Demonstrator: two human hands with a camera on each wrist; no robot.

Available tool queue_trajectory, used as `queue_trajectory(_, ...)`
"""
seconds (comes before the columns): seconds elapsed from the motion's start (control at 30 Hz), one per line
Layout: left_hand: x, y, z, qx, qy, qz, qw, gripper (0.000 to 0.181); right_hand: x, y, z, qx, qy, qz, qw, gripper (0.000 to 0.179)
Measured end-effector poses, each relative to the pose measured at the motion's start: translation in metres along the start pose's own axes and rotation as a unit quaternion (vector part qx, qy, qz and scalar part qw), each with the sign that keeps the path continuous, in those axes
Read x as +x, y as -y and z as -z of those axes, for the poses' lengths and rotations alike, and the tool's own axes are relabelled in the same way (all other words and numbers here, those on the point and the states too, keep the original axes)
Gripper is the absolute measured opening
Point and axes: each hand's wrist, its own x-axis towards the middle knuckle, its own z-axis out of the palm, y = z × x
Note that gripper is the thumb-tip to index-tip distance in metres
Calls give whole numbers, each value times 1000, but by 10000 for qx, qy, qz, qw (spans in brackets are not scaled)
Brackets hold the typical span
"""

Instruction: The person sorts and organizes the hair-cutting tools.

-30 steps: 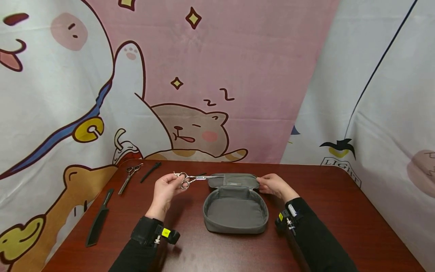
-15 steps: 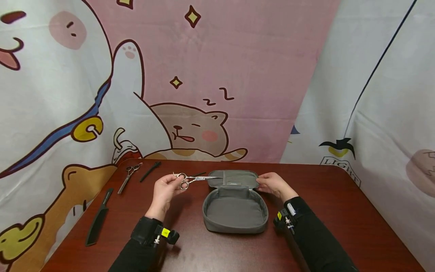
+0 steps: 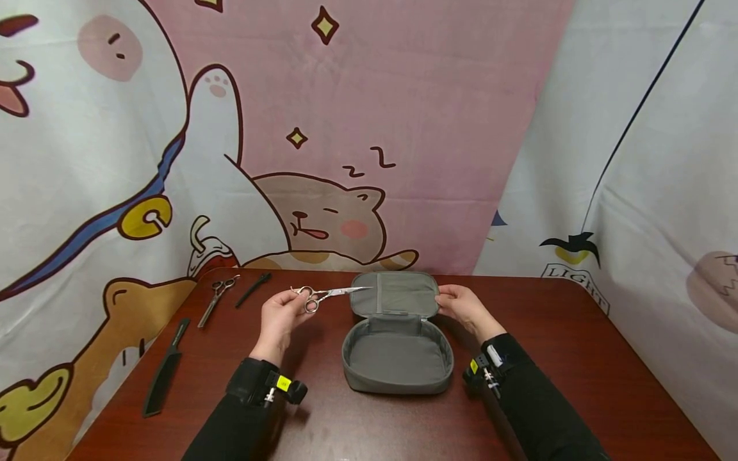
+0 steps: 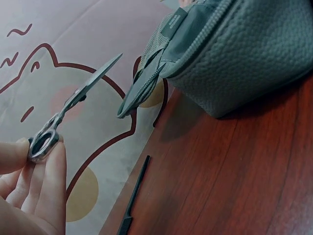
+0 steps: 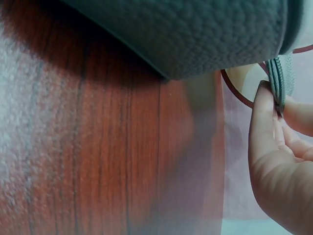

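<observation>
In the head view my left hand (image 3: 280, 320) pinches a pair of silver scissors (image 3: 331, 294) by the finger loops. The blades point right, their tip in front of the left part of the raised lid (image 3: 406, 294). That lid belongs to a grey zip case (image 3: 398, 358), whose base lies flat and holds nothing visible. At the lid's right edge, my right hand (image 3: 464, 310) grips the zipped rim between thumb and fingers. The left wrist view shows the scissors (image 4: 73, 100) apart from the case (image 4: 244, 54). In the right wrist view the fingers pinch the lid rim (image 5: 276, 85).
Another pair of silver scissors (image 3: 218, 299), a slim dark clip-like item (image 3: 254, 290) and a flat dark knife-shaped item (image 3: 163, 371) lie on the left of the brown table (image 3: 403, 429). A black thin-tailed comb (image 4: 128, 215) lies near the case. A printed cloth hangs behind.
The lid has tilted further up in my right hand. My left hand has raised the scissors slightly, their tip now angled upward. The case's base has stayed in place.
</observation>
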Motion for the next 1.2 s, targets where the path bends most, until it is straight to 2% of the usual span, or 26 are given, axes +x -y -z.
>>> queue_trajectory(0.13,3,1,-1,-396,-166,32,9991,26,-2,1,-2,141,-38,196,9997,42)
queue_trajectory(0.27,5,1,-1,-542,-224,37,9983,27,-3,2,-1,147,-148,299,9993,41)
queue_trajectory(0.53,8,2,-4,-611,-197,14,9979,27,-4,0,-1,205,-237,541,9980,38)
queue_trajectory(0.83,9,4,-12,-783,-204,-123,9966,29,-9,2,-3,-108,-332,924,9951,38)
queue_trajectory(1.0,9,5,-16,-864,-163,-141,9960,29,-10,3,-3,-95,-432,948,9945,37)
queue_trajectory(1.2,9,5,-22,-742,-142,-155,9970,25,-11,1,-4,-90,-461,1029,9936,37)
